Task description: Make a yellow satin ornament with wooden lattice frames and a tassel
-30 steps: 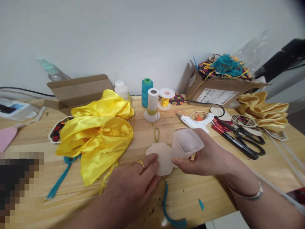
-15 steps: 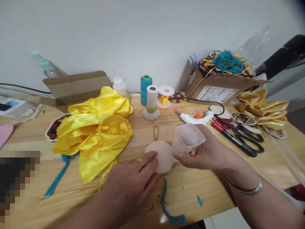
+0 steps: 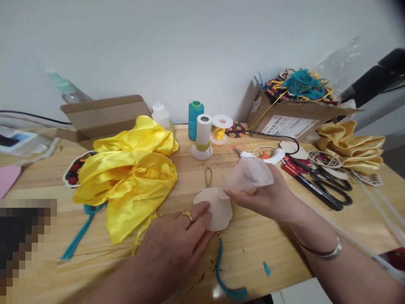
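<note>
A white scalloped pendant piece (image 3: 222, 214) lies flat on the wooden table, with an olive cord loop (image 3: 208, 177) at its top and a teal tassel (image 3: 220, 266) hanging from its bottom. My left hand (image 3: 180, 232), with a gold ring, is closed at the piece's left edge, its fingertips pressing on top; the thumb is hidden. Over the piece's upper right, my right hand (image 3: 268, 198) is wrapped round a translucent white squeeze bottle (image 3: 249, 174), tilted toward the piece. The bottle's tip is blurred, so I cannot tell whether it touches.
Yellow satin fabric (image 3: 136, 181) is heaped at left. Thread spools (image 3: 203, 135) stand behind the piece. A white glue gun (image 3: 275, 156), black scissors (image 3: 335, 181) and a red-and-black marker (image 3: 311, 185) lie at right. A cardboard box (image 3: 284, 120) of trimmings stands behind them.
My right hand has moved slightly left with the squeeze bottle and tilted it, bringing its tip over the pendant piece. My left hand still presses on the piece.
</note>
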Demonstrator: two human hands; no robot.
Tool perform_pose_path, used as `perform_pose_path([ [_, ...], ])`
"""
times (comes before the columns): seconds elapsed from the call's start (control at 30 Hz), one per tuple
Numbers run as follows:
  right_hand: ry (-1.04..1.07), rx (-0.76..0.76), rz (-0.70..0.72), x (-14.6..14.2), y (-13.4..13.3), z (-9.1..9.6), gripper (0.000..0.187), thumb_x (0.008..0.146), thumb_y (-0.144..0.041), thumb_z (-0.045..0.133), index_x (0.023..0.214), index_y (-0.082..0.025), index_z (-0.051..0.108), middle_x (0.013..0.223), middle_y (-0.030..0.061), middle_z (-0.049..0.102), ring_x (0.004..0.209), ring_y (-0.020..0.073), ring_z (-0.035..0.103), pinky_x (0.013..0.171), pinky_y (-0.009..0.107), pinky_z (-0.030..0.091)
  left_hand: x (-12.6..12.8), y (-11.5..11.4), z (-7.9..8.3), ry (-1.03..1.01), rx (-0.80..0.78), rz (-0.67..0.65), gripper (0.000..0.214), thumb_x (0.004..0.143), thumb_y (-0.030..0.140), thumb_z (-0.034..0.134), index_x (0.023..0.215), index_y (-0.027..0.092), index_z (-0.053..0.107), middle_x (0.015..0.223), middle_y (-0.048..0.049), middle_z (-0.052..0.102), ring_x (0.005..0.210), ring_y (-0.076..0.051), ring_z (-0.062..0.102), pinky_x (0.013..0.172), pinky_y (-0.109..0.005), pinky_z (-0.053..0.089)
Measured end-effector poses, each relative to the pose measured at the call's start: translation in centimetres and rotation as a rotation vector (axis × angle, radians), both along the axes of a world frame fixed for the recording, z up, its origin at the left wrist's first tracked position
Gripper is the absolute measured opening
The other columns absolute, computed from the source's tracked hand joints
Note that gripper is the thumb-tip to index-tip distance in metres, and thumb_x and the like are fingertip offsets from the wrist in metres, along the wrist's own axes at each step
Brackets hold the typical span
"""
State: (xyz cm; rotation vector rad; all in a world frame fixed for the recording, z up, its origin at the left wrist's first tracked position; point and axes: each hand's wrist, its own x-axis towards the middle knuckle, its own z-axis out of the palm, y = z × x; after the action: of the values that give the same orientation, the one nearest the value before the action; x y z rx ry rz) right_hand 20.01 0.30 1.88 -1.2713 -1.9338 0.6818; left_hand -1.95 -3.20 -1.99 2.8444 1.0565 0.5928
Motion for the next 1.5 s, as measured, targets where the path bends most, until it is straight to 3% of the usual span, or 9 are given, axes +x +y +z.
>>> perform_pose_path([
  [0.17,0.031,0.062,-0.044,-0.9,0.1,-0.3,0.022,0.074,-0.028,0.069,0.067,-0.019,0.051,0.061,-0.0035,0.053,0.053,0.0084,0.048,0.047,0.02,0.039,0.1,-0.1,0.0,0.013,0.014,0.002,0.023,0.087,0.024,0.052,0.108,0.017,0.057,0.111,-0.0059,0.069,0.065,-0.02,0.068,0.047,-0.037,0.055],
  [0.43,0.054,0.003,-0.043,-2.2,0.1,-0.9,0.023,0.073,-0.033,0.069,0.071,-0.018,0.051,0.062,-0.0031,0.054,0.052,0.0083,0.047,0.047,0.02,0.039,0.1,-0.1,0.1,0.025,0.041,-0.02,0.02,0.089,0.021,0.046,0.106,0.016,0.055,0.104,-0.0059,0.07,0.059,-0.019,0.065,0.041,-0.035,0.051],
  [0.6,0.034,0.095,-0.088,-2.0,0.2,-0.7,0.019,0.073,-0.028,0.069,0.067,-0.018,0.053,0.061,-0.0029,0.056,0.053,0.0091,0.049,0.049,0.021,0.041,0.3,-0.1,0.3,0.024,0.049,-0.019,0.019,0.089,0.02,0.046,0.105,0.015,0.056,0.102,-0.0064,0.07,0.059,-0.018,0.065,0.042,-0.033,0.05],
  [0.87,0.082,0.057,-0.197,-1.4,0.3,-0.7,0.019,0.071,-0.031,0.069,0.068,-0.018,0.054,0.064,-0.0004,0.06,0.056,0.0126,0.055,0.051,0.024,0.045,0.2,-0.4,0.3,0.056,0.058,0.039,0.015,0.088,0.023,0.046,0.097,0.02,0.058,0.109,-0.0091,0.065,0.056,-0.016,0.062,0.042,-0.031,0.047],
  [0.97,0.156,0.002,-0.181,-1.7,0.2,-0.4,0.021,0.07,-0.033,0.07,0.068,-0.018,0.054,0.065,0.0003,0.061,0.057,0.0128,0.056,0.051,0.024,0.047,0.1,-0.6,0.2,0.119,0.077,0.045,0.012,0.086,0.021,0.049,0.093,0.02,0.058,0.085,-0.0054,0.065,0.049,-0.017,0.056,0.038,-0.03,0.041],
  [1.07,0.125,-0.033,-0.12,-2.3,-0.1,-0.2,0.022,0.071,-0.033,0.07,0.066,-0.019,0.054,0.061,-0.0008,0.059,0.053,0.0115,0.053,0.048,0.023,0.044,0.1,-0.7,0.0,0.144,0.135,-0.008,0.014,0.085,0.018,0.05,0.096,0.017,0.059,0.06,0.0007,0.055,0.046,-0.018,0.053,0.037,-0.029,0.038],
  [1.27,0.107,-0.065,0.005,-3.3,-0.5,-0.7,0.019,0.073,-0.033,0.069,0.07,-0.019,0.057,0.061,-0.0018,0.058,0.05,0.0092,0.048,0.044,0.02,0.039,-0.1,-0.7,-0.4,0.157,0.193,-0.04,0.018,0.086,0.015,0.045,0.098,0.014,0.058,0.049,0.0033,0.048,0.041,-0.016,0.046,0.035,-0.027,0.033],
  [1.5,0.074,-0.005,-0.054,-3.3,-0.1,-1.1,0.021,0.073,-0.032,0.069,0.068,-0.019,0.054,0.061,-0.002,0.056,0.052,0.0092,0.048,0.046,0.021,0.039,-0.1,-0.7,-0.8,0.129,0.226,-0.051,0.018,0.085,0.014,0.044,0.097,0.014,0.059,0.046,0.0032,0.049,0.038,-0.016,0.046,0.034,-0.027,0.034],
])
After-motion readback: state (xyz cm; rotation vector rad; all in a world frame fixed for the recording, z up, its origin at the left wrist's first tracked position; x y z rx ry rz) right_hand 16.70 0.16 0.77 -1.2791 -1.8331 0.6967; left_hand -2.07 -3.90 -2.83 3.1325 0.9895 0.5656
